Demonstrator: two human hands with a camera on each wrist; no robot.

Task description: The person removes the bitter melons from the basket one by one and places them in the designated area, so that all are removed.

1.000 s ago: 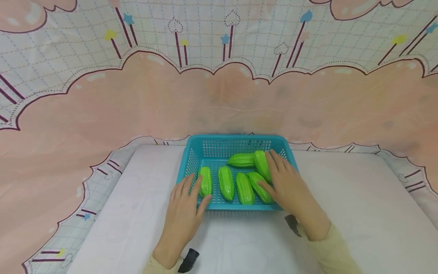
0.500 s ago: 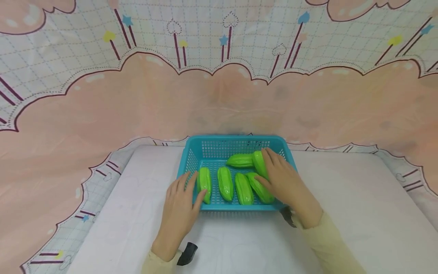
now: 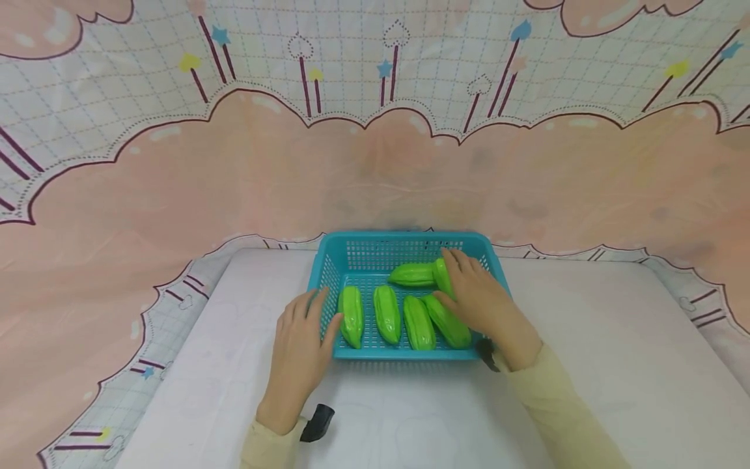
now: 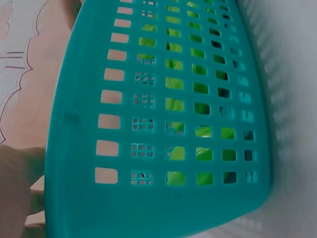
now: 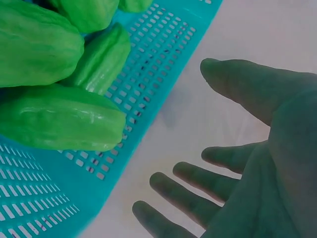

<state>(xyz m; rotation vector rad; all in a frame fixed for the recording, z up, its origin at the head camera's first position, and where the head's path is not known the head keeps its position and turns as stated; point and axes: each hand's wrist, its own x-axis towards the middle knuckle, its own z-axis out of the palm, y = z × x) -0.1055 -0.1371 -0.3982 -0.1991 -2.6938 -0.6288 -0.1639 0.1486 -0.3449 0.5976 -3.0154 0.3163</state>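
Note:
A teal plastic basket [image 3: 404,355] holds several shiny green ridged gourds [image 3: 387,315]. At its front left corner is my left hand [image 3: 299,345], fingers extended and slightly spread. The left wrist view shows those fingers [image 4: 35,166] beside the rim of the perforated basket wall [image 4: 74,124]. Over the basket's right side reaches my right hand [image 3: 480,293], covering part of an upper gourd [image 3: 443,277]. In the right wrist view this hand appears spread, with nothing in its grasp, beside the basket and its gourds [image 5: 64,119]. Contact in the head view is unclear.
The basket stands on a white-covered table [image 3: 586,326], near its back edge. Behind the table hangs a peach and white patterned cloth [image 3: 375,169]. White tabletop extends left, right and in front of the basket.
My left hand has drawn back leftward, uncovering more of the leftmost gourd. My right hand has shifted slightly left and up over the upper gourd. The gourds and basket look unmoved.

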